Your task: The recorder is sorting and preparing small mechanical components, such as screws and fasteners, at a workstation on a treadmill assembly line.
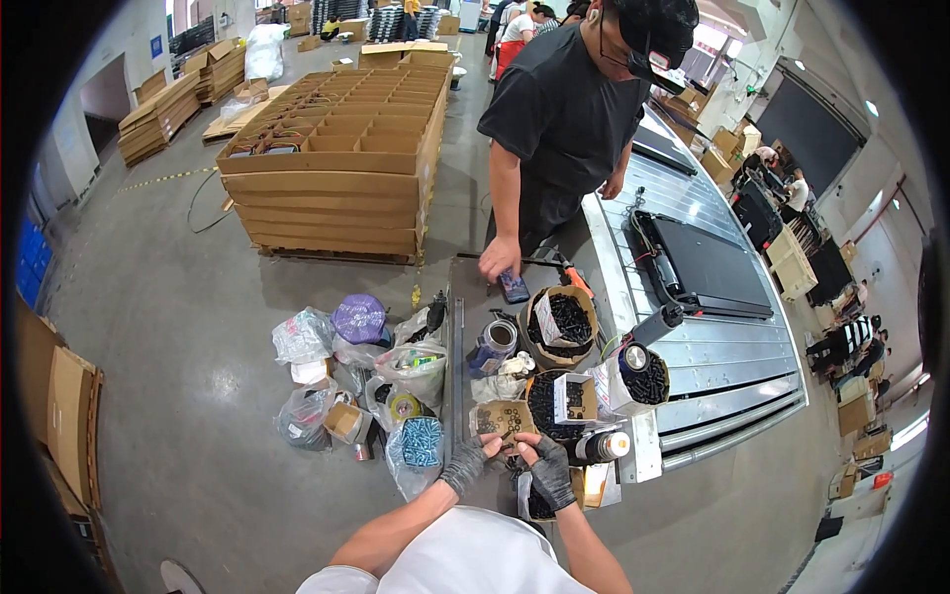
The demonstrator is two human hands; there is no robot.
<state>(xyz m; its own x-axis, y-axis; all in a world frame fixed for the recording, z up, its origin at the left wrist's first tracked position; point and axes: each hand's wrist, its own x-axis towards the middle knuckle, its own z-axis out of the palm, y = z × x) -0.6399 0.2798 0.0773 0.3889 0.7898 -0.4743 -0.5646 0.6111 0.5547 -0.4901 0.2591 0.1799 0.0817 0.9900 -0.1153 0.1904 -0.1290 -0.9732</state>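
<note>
My left hand (pixel 469 463) and my right hand (pixel 551 469), both in dark fingerless gloves, meet close in front of my body. Their fingertips pinch together around something small and dark, too small to make out. Just beyond them lies a shallow cardboard tray (pixel 502 416) with small dark ring-like parts in it. Right of the tray, a small white-sided box (pixel 575 399) rests on a container of black screw-like parts (pixel 542 394). A white-capped bottle (pixel 604 447) lies beside my right hand. Left of my left hand sits a bag of blue screw-like parts (pixel 423 442).
Across the bench a co-worker in black (pixel 569 109) touches a phone (pixel 514 286). Nearby stand a tin can (pixel 498 337) and a box of black parts (pixel 562 319). A conveyor (pixel 712 391) carries a black panel (pixel 705 265). Plastic bags (pixel 302 337) lie left; stacked cardboard (pixel 332 203) stands beyond.
</note>
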